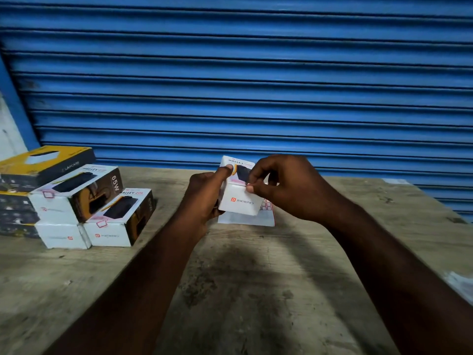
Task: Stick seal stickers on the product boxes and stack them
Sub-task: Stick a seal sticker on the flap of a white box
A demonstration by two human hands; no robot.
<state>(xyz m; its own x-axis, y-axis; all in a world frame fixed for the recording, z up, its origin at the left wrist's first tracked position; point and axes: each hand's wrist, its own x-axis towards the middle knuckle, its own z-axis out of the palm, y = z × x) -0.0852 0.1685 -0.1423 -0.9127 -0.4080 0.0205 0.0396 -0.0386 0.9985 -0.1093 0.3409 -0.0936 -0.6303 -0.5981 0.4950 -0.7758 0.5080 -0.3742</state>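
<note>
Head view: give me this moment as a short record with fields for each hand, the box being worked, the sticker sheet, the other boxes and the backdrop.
left hand: grips the white Portronics box at its left side, thumb on top
right hand: pinches what looks like a seal sticker at the box's upper front edge
sticker sheet: on the table, partly hidden behind the box
stacked boxes: on the table's left side
backdrop: blue shutter
</note>
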